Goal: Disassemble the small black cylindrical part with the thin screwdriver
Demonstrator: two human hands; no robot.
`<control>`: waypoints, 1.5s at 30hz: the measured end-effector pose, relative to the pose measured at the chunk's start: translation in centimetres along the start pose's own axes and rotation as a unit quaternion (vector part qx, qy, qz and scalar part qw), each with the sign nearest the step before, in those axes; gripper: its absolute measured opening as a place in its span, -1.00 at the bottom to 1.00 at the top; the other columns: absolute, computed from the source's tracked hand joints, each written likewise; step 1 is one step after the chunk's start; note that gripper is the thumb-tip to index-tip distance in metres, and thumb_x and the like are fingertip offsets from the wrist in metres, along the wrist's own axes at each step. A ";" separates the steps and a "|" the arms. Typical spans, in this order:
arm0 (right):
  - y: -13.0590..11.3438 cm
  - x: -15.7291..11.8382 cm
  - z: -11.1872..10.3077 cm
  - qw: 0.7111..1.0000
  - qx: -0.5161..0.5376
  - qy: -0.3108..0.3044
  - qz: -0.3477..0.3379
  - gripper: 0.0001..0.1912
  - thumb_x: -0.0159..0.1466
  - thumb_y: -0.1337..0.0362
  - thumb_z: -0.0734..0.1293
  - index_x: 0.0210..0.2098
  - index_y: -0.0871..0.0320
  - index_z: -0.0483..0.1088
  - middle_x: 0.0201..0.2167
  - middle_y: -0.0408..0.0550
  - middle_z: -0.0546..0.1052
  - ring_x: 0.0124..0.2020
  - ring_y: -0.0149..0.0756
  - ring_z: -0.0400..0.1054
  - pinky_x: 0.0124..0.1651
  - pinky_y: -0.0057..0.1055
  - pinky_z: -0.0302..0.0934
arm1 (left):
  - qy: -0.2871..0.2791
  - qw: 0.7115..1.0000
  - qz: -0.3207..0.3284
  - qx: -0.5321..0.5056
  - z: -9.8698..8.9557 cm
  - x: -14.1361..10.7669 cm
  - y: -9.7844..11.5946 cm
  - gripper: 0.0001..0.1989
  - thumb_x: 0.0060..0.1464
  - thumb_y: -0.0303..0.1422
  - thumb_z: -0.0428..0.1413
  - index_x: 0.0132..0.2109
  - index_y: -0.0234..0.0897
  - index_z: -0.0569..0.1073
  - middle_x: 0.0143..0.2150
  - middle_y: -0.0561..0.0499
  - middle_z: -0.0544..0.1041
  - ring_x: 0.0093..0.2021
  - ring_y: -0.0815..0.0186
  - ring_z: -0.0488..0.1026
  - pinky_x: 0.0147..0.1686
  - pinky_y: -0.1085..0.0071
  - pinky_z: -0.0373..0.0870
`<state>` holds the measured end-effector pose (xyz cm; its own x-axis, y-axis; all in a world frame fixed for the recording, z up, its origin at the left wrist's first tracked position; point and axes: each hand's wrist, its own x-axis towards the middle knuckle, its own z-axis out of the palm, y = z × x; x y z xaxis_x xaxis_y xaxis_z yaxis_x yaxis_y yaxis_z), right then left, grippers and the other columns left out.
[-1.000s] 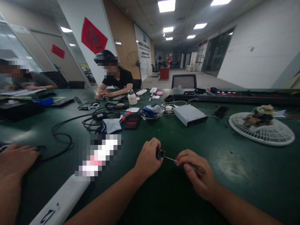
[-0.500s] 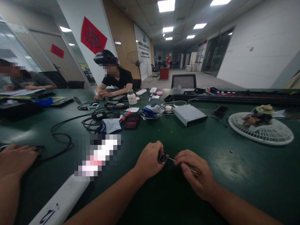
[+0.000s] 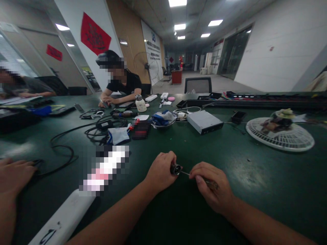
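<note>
Inspection of the work area finds the left hand (image 3: pixel 160 175) and the right hand (image 3: pixel 211 187) close together above a dark green table (image 3: pixel 255 200). The left fingers (image 3: pixel 163 158) are together and clamped around a small metal cylinder (image 3: pixel 175 169), whose end protrudes just past the fingertips toward the right hand. This grip appears intended to steady the piece while leaving that end exposed. The right fingers (image 3: pixel 201 168) are together and pinched on a small screwdriver (image 3: pixel 211 183), with the handle partly hidden by them. Its thin steel shaft (image 3: pixel 185 173) extends from the fingertips and reaches the cylinder; whether the tip enters it cannot be determined. The fingertip hold appears suited to fine control. Left of the left fingers lies a long white tube (image 3: pixel 63 212), its upper part blurred. Further left, a separate hand (image 3: pixel 14 170), taken to be a co-worker's, lies near a black cable (image 3: pixel 61 154). Well beyond the fingers are a silver box (image 3: pixel 204 121) and a round white fan guard (image 3: pixel 281 139) bearing assorted items. Across the table, a seated person (image 3: pixel 125 81) has both hands at a dark device.
</note>
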<state>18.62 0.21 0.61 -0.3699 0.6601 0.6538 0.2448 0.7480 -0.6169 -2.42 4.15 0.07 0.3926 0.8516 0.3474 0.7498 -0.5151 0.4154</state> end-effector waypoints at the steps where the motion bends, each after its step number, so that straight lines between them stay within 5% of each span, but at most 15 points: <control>1: 0.0 0.0 0.0 1.000 -0.005 0.006 -0.002 -0.81 0.33 0.44 0.22 -0.22 0.10 0.44 -0.35 -0.04 0.54 -0.33 -0.23 0.44 -0.25 -0.27 0.32 | 0.000 1.000 -0.001 0.000 0.0 0.0 0.0 -0.79 0.08 -0.33 0.18 -0.32 -0.19 0.24 -0.37 0.06 0.44 -0.34 0.25 0.35 -0.33 0.33 0.24; 7: 0.0 -0.1 -0.1 0.999 -0.006 0.029 0.018 -0.81 0.36 0.41 0.21 -0.20 0.10 0.45 -0.32 -0.03 0.56 -0.31 -0.26 0.47 -0.25 -0.32 0.32 | -0.005 1.000 -0.003 0.000 0.0 -0.1 -0.1 -0.79 0.06 -0.38 0.17 -0.33 -0.19 0.22 -0.37 0.06 0.42 -0.34 0.25 0.34 -0.34 0.34 0.22; 12: -0.1 0.0 -0.1 0.999 0.034 -0.042 -0.004 -0.81 0.36 0.41 0.22 -0.15 0.11 0.45 -0.28 -0.03 0.57 -0.25 -0.27 0.47 -0.18 -0.33 0.34 | -0.009 1.000 0.006 -0.004 0.0 -0.1 -0.1 -0.78 0.10 -0.33 0.16 -0.34 -0.19 0.21 -0.37 0.06 0.42 -0.36 0.25 0.33 -0.34 0.33 0.22; 19: 0.0 0.2 0.0 1.000 -0.003 -0.018 0.025 -0.83 0.38 0.37 0.21 -0.23 0.11 0.44 -0.34 -0.06 0.55 -0.33 -0.28 0.45 -0.25 -0.33 0.30 | -0.007 1.000 0.011 -0.006 -0.1 -0.1 0.0 -0.76 0.10 -0.33 0.16 -0.35 -0.19 0.20 -0.38 0.06 0.41 -0.37 0.26 0.32 -0.36 0.33 0.20; 24: 0.0 0.2 0.0 0.996 0.038 -0.078 -0.001 -0.84 0.38 0.37 0.22 -0.16 0.11 0.43 -0.28 -0.04 0.56 -0.27 -0.27 0.46 -0.19 -0.34 0.32 | -0.019 1.000 0.017 -0.009 -0.1 0.0 0.0 -0.76 0.11 -0.32 0.15 -0.35 -0.19 0.20 -0.39 0.06 0.41 -0.37 0.26 0.32 -0.35 0.33 0.20; 29: 0.1 0.0 0.1 1.000 -0.010 -0.021 -0.002 -0.83 0.38 0.38 0.20 -0.24 0.13 0.43 -0.37 -0.06 0.53 -0.37 -0.31 0.42 -0.29 -0.36 0.28 | -0.015 1.000 0.012 -0.009 0.0 0.0 -0.1 -0.74 0.10 -0.31 0.17 -0.35 -0.19 0.20 -0.38 0.07 0.42 -0.35 0.25 0.33 -0.35 0.34 0.20; 37: 0.0 0.1 0.2 0.996 0.030 -0.076 -0.020 -0.86 0.37 0.38 0.24 -0.15 0.13 0.43 -0.27 -0.03 0.55 -0.25 -0.29 0.46 -0.17 -0.35 0.32 | -0.019 1.000 0.018 -0.007 -0.1 0.0 0.0 -0.76 0.10 -0.33 0.16 -0.36 -0.19 0.19 -0.40 0.07 0.41 -0.37 0.25 0.32 -0.34 0.34 0.20; 42: 0.1 0.0 0.1 1.000 -0.011 -0.014 0.001 -0.86 0.39 0.37 0.22 -0.24 0.14 0.42 -0.38 -0.06 0.52 -0.39 -0.33 0.40 -0.29 -0.37 0.26 | -0.011 1.000 0.014 -0.005 0.1 0.0 -0.2 -0.73 0.09 -0.31 0.18 -0.35 -0.19 0.19 -0.39 0.08 0.41 -0.37 0.26 0.32 -0.34 0.34 0.20; 45: 0.1 0.2 0.1 0.999 0.015 -0.038 0.002 -0.86 0.39 0.38 0.23 -0.19 0.14 0.44 -0.32 -0.03 0.54 -0.31 -0.32 0.43 -0.23 -0.37 0.29 | -0.001 1.000 0.011 -0.007 0.2 -0.1 -0.3 -0.73 0.09 -0.31 0.19 -0.36 -0.19 0.19 -0.40 0.09 0.40 -0.37 0.27 0.32 -0.34 0.35 0.20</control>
<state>18.47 0.42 0.58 -0.4362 0.6554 0.6166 0.2207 0.7422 -0.6328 -2.58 4.30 -0.29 0.4099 0.8402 0.3551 0.7334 -0.5351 0.4194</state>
